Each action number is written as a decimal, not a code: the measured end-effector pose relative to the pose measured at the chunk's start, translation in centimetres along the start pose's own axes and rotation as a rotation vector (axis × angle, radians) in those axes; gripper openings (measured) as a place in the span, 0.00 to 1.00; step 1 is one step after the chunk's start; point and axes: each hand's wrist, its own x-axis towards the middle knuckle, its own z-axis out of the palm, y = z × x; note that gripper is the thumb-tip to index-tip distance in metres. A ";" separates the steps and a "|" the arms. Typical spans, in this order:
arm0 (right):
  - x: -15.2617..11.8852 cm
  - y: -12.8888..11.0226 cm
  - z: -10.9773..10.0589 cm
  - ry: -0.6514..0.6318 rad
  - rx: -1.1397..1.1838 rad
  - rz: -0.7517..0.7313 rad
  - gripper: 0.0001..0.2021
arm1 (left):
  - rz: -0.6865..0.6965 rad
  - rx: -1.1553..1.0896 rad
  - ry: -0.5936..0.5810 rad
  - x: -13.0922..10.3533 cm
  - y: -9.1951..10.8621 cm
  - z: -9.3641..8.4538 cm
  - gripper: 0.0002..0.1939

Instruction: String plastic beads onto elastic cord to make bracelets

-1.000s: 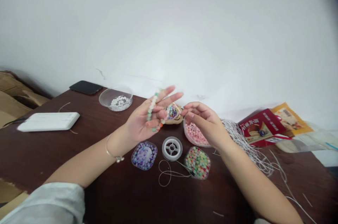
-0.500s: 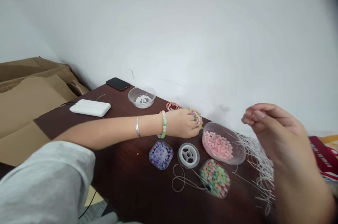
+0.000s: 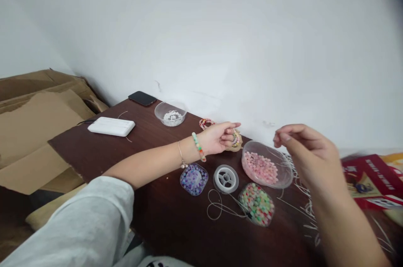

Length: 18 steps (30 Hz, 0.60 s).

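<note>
My left hand point(image 3: 220, 137) is turned palm up with its fingers loosely curled and the thumb stretched out. I see nothing in its palm. On its wrist are a green, white and orange bead bracelet point(image 3: 198, 147) and a thin chain bracelet point(image 3: 181, 154). Just beyond its fingers, small pastel bead loops point(image 3: 236, 137) lie on a brown piece point(image 3: 238, 145). My right hand point(image 3: 307, 145) hovers right of a clear bowl of pink beads point(image 3: 260, 168), thumb and forefinger pinched together. What the pinch holds, if anything, is too small to make out.
A white thread spool point(image 3: 226, 179), purple beads point(image 3: 194, 179) and mixed green-red beads point(image 3: 257, 205) are on the dark table. Farther back are white beads point(image 3: 172, 116), a red bead loop point(image 3: 206, 123), a phone point(image 3: 142, 98) and a white box-shaped device point(image 3: 111, 126). Cardboard point(image 3: 40, 128) leans left.
My left hand has rolled over from palm down to palm up, showing the inner wrist. My right hand has moved left, closer to the pink bead bowl. The view has shifted slightly.
</note>
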 end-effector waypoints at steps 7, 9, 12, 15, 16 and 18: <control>-3.7 -0.6 8.5 -0.347 -0.702 -0.320 0.12 | 0.176 0.139 -0.025 2.1 -1.0 1.4 0.07; -3.7 -0.1 10.5 -0.377 -0.833 -0.282 0.14 | 0.198 0.216 -0.031 2.7 -1.2 1.0 0.07; -2.5 0.2 11.9 -0.412 -0.854 -0.217 0.13 | 0.168 0.301 -0.009 3.1 -1.6 -0.5 0.09; -0.2 0.1 11.8 -0.416 -0.827 -0.189 0.09 | 0.114 0.335 -0.018 2.0 -1.8 -3.2 0.11; 0.7 0.1 11.7 -0.412 -0.832 -0.178 0.08 | 0.102 0.334 -0.036 1.2 -1.9 -4.3 0.14; 2.4 0.3 11.6 -0.428 -0.839 -0.155 0.09 | 0.102 0.323 -0.073 -1.1 -2.0 -6.7 0.18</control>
